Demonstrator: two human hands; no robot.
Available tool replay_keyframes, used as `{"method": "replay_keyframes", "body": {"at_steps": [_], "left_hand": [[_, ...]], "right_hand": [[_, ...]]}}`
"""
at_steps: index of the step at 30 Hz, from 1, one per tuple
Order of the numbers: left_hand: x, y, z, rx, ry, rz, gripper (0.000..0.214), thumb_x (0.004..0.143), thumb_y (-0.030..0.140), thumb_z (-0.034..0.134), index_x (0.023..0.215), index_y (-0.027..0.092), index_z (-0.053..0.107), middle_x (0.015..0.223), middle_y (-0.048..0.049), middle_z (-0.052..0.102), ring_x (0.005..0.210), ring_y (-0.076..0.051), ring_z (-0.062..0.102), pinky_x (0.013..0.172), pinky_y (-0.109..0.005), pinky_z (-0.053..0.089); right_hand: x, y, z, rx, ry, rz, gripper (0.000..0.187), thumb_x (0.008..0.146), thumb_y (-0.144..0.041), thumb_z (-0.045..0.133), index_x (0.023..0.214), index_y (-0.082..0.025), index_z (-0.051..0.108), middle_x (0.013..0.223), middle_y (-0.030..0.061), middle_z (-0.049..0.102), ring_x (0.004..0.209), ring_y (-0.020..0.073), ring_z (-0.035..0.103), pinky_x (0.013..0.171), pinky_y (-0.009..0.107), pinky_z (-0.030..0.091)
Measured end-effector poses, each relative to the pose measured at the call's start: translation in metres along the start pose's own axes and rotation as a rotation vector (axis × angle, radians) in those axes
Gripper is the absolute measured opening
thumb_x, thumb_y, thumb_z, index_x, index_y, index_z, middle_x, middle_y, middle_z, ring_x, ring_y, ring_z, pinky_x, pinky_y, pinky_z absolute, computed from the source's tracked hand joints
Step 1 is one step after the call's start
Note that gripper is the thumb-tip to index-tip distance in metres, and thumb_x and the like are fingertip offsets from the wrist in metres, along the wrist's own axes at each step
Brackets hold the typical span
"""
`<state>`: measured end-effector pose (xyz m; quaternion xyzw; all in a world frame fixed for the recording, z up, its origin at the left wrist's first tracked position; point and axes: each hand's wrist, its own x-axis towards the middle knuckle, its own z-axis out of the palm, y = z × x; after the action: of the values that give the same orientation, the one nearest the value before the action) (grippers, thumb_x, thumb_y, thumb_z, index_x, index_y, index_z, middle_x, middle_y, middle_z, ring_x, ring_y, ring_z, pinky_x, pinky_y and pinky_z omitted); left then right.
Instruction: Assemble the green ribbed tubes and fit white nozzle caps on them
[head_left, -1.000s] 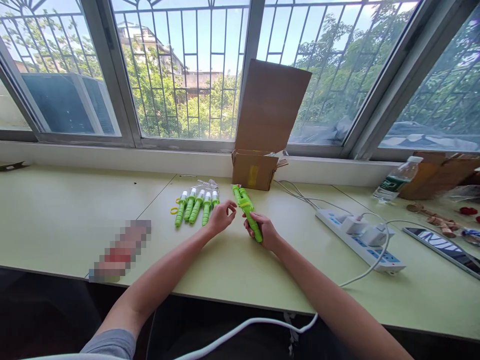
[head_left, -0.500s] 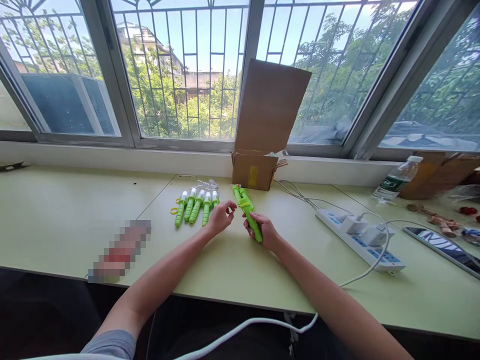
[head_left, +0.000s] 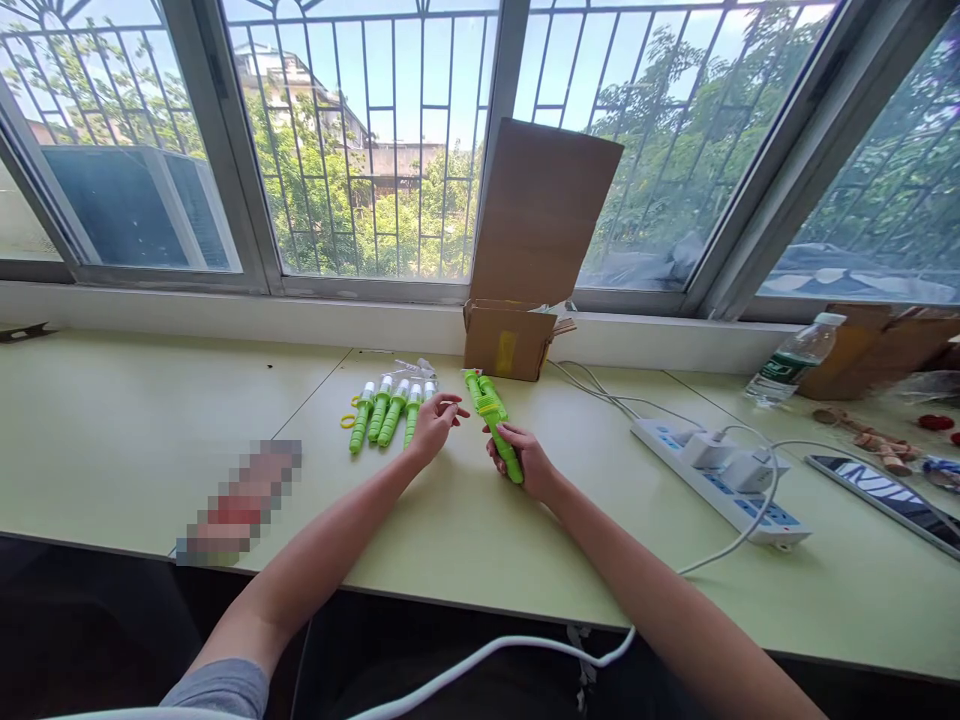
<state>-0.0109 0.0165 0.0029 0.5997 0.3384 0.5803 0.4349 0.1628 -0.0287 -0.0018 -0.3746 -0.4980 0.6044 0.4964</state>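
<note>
My right hand (head_left: pixel 525 460) is wrapped round the handle of a bright green plastic toy stick (head_left: pixel 491 420) that lies slanted on the pale green table (head_left: pixel 135 440), its far end pointing toward a cardboard box. My left hand (head_left: pixel 433 425) hovers just left of the stick, fingers curled with thumb and forefinger pinched near a small thing I cannot make out. Directly left of that hand lies a row of several green toys with white tips (head_left: pixel 390 410), side by side, with a yellow ring (head_left: pixel 348 421) at the row's left end.
An open cardboard box (head_left: pixel 514 335) stands against the window sill behind the toys. A white power strip (head_left: pixel 724 480) with plugged adapters and cables lies to the right. Farther right are a plastic bottle (head_left: pixel 791 360), a phone (head_left: pixel 889 495) and wooden bits. A blurred object (head_left: pixel 240 500) lies front left.
My left hand has shifted slightly up and away from me, toward the right end of the toy row, its fingers closing into a pinch. My right hand and the green stick have barely moved.
</note>
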Motion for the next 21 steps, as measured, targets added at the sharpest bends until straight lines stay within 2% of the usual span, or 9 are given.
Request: {"method": "replay_keyframes", "body": {"at_steps": [8, 14, 21], "left_hand": [[-0.005, 0.006, 0.007, -0.010, -0.077, 0.031, 0.025, 0.078, 0.035, 0.061, 0.089, 0.014, 0.059, 0.078, -0.0086, 0.069, 0.070, -0.015, 0.064, 0.064, -0.027, 0.049], [-0.004, 0.006, 0.005, 0.003, -0.089, 0.043, 0.029, 0.080, 0.041, 0.058, 0.090, 0.014, 0.060, 0.077, -0.0070, 0.068, 0.065, -0.012, 0.061, 0.062, -0.026, 0.047], [-0.003, 0.002, 0.006, 0.093, -0.098, 0.043, 0.043, 0.067, 0.045, 0.072, 0.094, 0.014, 0.061, 0.076, -0.0050, 0.066, 0.068, -0.013, 0.061, 0.059, -0.023, 0.045]], "right_hand": [[0.004, 0.009, 0.004, -0.364, 0.220, -0.278, 0.039, 0.065, -0.044, 0.072, 0.093, -0.019, 0.060, 0.065, -0.0002, 0.061, 0.047, 0.0117, 0.047, 0.043, 0.025, 0.038], [0.005, 0.014, -0.003, -0.712, 0.380, -0.410, 0.038, 0.069, -0.040, 0.068, 0.101, -0.022, 0.058, 0.079, 0.0025, 0.065, 0.063, 0.0161, 0.054, 0.059, 0.029, 0.044], [0.005, 0.013, -0.005, -0.854, 0.349, -0.434, 0.032, 0.069, -0.035, 0.067, 0.098, -0.024, 0.060, 0.088, 0.0028, 0.067, 0.065, 0.0174, 0.056, 0.066, 0.032, 0.045]]}}
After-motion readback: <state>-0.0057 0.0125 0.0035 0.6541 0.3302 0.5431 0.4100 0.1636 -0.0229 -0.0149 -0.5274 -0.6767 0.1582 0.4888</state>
